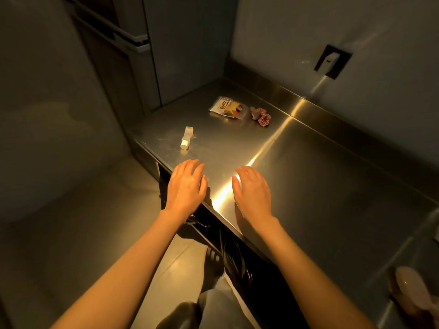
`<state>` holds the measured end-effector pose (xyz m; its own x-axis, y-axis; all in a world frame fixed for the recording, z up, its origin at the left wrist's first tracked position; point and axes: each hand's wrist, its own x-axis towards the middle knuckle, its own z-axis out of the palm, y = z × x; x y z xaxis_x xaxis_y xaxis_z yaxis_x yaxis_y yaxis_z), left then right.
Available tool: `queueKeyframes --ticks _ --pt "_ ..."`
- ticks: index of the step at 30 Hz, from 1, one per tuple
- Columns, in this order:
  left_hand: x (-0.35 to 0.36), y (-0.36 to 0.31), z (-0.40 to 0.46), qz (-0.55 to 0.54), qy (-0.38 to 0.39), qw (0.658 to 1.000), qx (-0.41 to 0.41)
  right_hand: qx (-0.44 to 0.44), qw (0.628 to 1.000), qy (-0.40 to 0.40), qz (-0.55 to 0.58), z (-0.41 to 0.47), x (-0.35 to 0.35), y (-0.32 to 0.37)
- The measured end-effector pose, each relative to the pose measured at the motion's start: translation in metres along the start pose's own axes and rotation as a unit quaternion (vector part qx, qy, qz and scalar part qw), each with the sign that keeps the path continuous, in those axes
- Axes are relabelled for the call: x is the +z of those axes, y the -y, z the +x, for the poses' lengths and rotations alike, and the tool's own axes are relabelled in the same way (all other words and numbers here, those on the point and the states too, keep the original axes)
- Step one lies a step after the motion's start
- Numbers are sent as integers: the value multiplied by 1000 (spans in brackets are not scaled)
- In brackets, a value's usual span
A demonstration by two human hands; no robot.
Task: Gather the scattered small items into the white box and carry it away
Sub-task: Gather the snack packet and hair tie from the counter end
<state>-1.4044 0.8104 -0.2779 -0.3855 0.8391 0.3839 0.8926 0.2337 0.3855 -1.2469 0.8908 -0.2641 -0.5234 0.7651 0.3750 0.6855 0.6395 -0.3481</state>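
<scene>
A wide steel surface (320, 186) fills the right half of the view, its raised back edge meeting a grey wall with a dark switch plate (332, 61) on it. A bright streak of light runs across the metal from the wall towards the near edge. To the left stand tall grey cabinet doors (152, 55), and below them lies a dull, glossy floor (71, 233).

Both bare forearms reach forward from the bottom of the view. The left hand (186, 186) hangs palm down over the near edge of the surface, fingers loosely spread and holding nothing. The right hand (253, 191) is just beside it, further onto the metal, also palm down with relaxed fingers and nothing in its grasp. Whether either palm touches the metal cannot be told.

Three small items lie on the surface beyond the hands. A plastic snack packet (229, 108) with printed lettering lies flat near the back corner. Just to its right, almost touching, sits a red checked hair tie (262, 117). Nearer the left hand, well apart from those two, a small white bottle (186, 138) lies on its side with its cap pointing towards the person.

At the lower right edge a rounded pale object (412, 287) sits blurred and cannot be identified. The white box is not visible.
</scene>
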Motion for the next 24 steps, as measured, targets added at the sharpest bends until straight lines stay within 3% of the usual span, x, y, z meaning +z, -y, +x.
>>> queueKeyframes --ticks 9,24 --pt "36 32 53 23 13 999 -41 -11 999 30 15 63 41 -13" --pt "120 79 155 47 137 976 -163 -1 993 119 -22 184 106 -97"
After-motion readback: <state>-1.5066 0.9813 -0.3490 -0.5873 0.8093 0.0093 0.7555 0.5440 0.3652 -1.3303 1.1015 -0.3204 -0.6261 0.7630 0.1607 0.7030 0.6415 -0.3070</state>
